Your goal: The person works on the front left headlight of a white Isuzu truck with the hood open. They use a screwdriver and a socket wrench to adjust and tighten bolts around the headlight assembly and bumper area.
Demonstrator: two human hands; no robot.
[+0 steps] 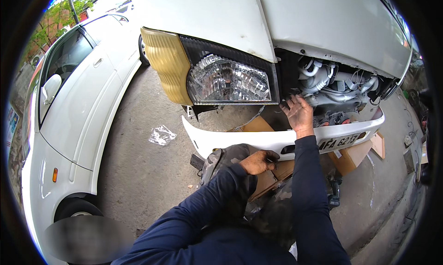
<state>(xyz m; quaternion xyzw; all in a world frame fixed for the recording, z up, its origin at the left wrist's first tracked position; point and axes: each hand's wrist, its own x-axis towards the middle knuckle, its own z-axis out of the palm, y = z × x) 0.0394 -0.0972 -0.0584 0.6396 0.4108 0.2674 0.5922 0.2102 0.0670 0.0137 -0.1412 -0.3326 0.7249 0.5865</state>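
Observation:
A large headlight (pixel 228 78) with a yellowed corner lens (pixel 167 64) sits at the front corner of a white vehicle. My right hand (pixel 299 113) is raised just below the headlight's inner lower corner, palm showing and fingers apart; nothing shows in it. Whether its fingertips touch the parts behind is hard to see. My left hand (pixel 258 162) is closed, knuckles up, by my camouflage-clad knee (pixel 220 161) and the lower edge of a white bumper (pixel 226 139). What its fingers hold, if anything, is hidden. The bumper lies below the vehicle's front, apart from the headlight.
Right of the headlight, an open bay shows pipes and hoses (pixel 341 82). Cardboard pieces (pixel 356 156) lie under the bumper. A dark power tool (pixel 334 191) stands beside my right forearm. Clear plastic wrap (pixel 162 135) lies on the concrete. Another white car (pixel 83 103) is parked left.

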